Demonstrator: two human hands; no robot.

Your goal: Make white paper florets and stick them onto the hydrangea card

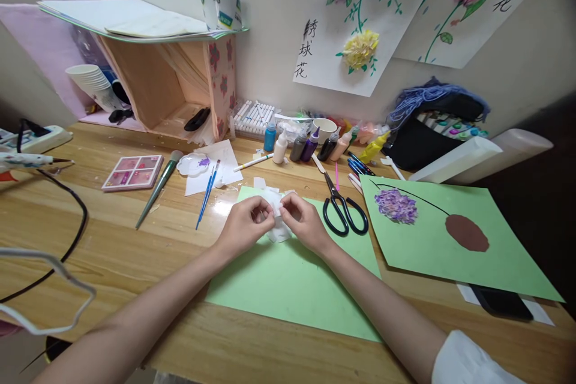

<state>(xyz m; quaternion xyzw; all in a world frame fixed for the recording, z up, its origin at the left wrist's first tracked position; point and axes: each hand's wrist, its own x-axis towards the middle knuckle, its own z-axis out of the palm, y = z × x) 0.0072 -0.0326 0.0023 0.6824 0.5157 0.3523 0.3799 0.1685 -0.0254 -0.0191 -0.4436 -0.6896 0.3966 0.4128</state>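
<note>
Left poster: 绣球花; right poster: 球花, apparently; tape roll: blurred.

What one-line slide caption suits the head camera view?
Left hand and right hand, close together over white paper pieces on a green sheet, near scissors.

So the middle sheet and right-hand sheet are both mint green, the paper scraps are white, the puffy flower is mottled purple and white, the oval is solid brown, plus black-handled scissors, a peachy box side with reddish blooms and a honey-brown wood-grain desk.
</note>
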